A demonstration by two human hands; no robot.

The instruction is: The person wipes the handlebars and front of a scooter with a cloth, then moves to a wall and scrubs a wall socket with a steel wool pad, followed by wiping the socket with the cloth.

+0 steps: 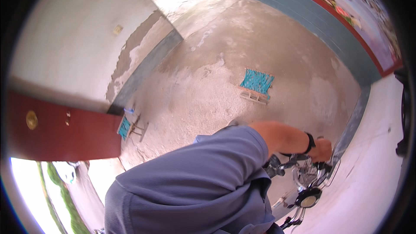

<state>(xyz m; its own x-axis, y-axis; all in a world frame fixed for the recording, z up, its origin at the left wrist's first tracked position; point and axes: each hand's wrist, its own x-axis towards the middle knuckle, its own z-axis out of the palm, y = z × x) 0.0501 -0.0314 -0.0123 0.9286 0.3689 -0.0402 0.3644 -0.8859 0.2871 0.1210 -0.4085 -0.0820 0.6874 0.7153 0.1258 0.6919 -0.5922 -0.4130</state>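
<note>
My left hand (321,150), with a black band on its wrist, is closed at the handlebar (292,160) of a bicycle at the lower right. The fingers' underside is hidden, and my blue-grey sleeve covers part of the bicycle. Below the hand shows a round headlamp (308,198) with a black rim. My right hand is out of view. On the concrete floor ahead stands a low stool with a teal woven cord seat (256,80). A similar stool (124,128) is by the red door at the left.
A red door (65,133) with a round brass-coloured fitting stands at the left, beside a wall with peeling plaster (81,29). A pale wall (367,156) runs close along the bicycle's right. A blue-grey wall base (292,9) borders the far floor, near a bright doorway.
</note>
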